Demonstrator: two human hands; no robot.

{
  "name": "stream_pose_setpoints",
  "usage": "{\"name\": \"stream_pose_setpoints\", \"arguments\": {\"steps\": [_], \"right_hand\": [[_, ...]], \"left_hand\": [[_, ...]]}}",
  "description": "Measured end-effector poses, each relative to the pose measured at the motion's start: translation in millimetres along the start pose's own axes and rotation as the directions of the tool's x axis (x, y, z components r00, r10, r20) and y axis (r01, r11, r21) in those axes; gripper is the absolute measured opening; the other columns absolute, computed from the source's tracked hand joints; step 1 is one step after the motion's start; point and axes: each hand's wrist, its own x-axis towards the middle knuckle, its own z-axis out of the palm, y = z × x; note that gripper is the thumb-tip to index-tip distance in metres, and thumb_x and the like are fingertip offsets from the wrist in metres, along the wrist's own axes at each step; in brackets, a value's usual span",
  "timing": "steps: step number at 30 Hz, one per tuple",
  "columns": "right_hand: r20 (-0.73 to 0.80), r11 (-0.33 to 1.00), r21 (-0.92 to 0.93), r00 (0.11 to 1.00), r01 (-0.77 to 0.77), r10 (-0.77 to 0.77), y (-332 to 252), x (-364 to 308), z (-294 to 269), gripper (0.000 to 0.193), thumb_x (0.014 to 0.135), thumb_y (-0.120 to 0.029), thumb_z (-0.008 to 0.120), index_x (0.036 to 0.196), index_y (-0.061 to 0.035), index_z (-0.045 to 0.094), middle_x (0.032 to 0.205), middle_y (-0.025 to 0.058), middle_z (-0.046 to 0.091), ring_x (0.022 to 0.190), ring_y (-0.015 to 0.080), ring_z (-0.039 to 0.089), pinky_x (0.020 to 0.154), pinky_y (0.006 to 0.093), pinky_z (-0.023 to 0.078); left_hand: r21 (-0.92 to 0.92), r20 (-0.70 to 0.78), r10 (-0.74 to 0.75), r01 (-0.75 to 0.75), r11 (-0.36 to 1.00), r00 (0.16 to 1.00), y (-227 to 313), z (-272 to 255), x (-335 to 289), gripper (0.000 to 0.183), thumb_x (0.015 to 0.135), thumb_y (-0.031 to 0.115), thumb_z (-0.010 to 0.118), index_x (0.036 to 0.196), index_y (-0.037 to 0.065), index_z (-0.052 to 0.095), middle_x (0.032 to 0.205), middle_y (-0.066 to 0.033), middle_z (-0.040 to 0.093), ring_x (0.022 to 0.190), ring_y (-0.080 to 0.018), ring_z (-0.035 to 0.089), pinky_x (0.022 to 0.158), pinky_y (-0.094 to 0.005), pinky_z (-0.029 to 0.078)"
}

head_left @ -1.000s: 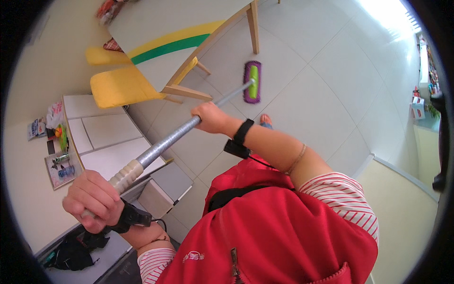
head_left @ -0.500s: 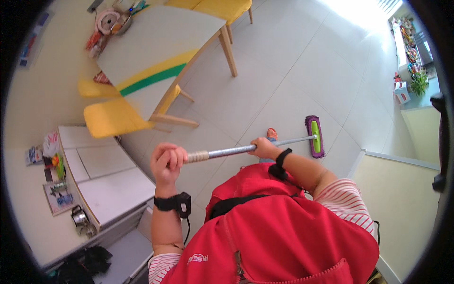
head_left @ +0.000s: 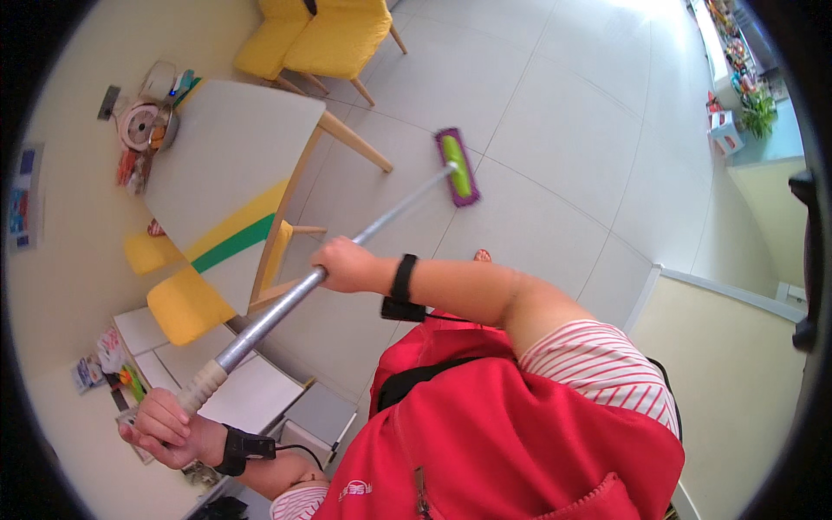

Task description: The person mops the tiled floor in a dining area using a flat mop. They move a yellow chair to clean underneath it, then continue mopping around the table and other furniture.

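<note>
Flat mop: silvery metal pole, pale ribbed grip at near end, bright green plate bordered by purple fringe. Pole inclined, running from lower left of view up toward centre; head on pale tiled floor, over tile joints

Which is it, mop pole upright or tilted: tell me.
Tilted: the pole slants from the left hand down to the mop head.
</note>
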Motion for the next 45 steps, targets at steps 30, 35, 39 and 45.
{"name": "stream_pose_setpoints", "arguments": {"steps": [30, 35, 39, 45], "right_hand": [[-0.800, 0.447, 0.117, 0.183, -0.887, 0.571, 155, -325, -78, 0.016, 0.067, -0.019, 0.065, 0.064, -0.0048, 0.057, 0.069, 0.0196, 0.057, 0.069, 0.0394, 0.056, 0.059, 0.0443, 0.045], [-0.770, 0.570, 0.099, 0.300, -0.815, 0.563, 136, -226, -100, 0.014, 0.066, -0.019, 0.063, 0.065, -0.0054, 0.058, 0.067, 0.0192, 0.057, 0.068, 0.0399, 0.056, 0.060, 0.0460, 0.045], [-0.688, 0.692, -0.078, 0.540, -0.718, 0.484, 132, -113, -102, 0.010, 0.066, -0.017, 0.062, 0.067, -0.0067, 0.061, 0.067, 0.0191, 0.059, 0.068, 0.0396, 0.057, 0.061, 0.0469, 0.047], [-0.513, 0.935, -0.118, 0.827, -0.334, 0.230, 121, 53, -96, 0.007, 0.066, -0.014, 0.062, 0.065, -0.0078, 0.059, 0.065, 0.0164, 0.058, 0.069, 0.0365, 0.057, 0.066, 0.0463, 0.047]], "left_hand": [[-0.050, 0.938, -0.333, 0.986, 0.161, 0.102, -347, 311, -26, 0.031, 0.082, 0.002, 0.044, 0.109, -0.007, 0.054, 0.071, -0.0087, 0.060, 0.069, -0.0159, 0.056, 0.066, -0.0270, 0.045], [-0.325, 0.881, -0.168, 0.823, 0.466, 0.443, -358, 243, 43, 0.036, 0.082, 0.002, 0.040, 0.116, -0.003, 0.048, 0.055, -0.0004, 0.040, 0.054, -0.0143, 0.042, 0.060, -0.0337, 0.041], [-0.503, 0.708, -0.226, 0.702, 0.505, 0.670, -358, 129, 96, 0.039, 0.087, 0.009, 0.039, 0.124, -0.001, 0.044, 0.054, 0.0010, 0.036, 0.049, -0.0121, 0.035, 0.053, -0.0303, 0.038], [-0.457, 0.504, -0.082, 0.346, 0.820, 0.860, -283, 0, 160, 0.036, 0.092, 0.010, 0.036, 0.126, -0.004, 0.038, 0.051, 0.0024, 0.034, 0.047, -0.0089, 0.033, 0.054, -0.0274, 0.040]]}}
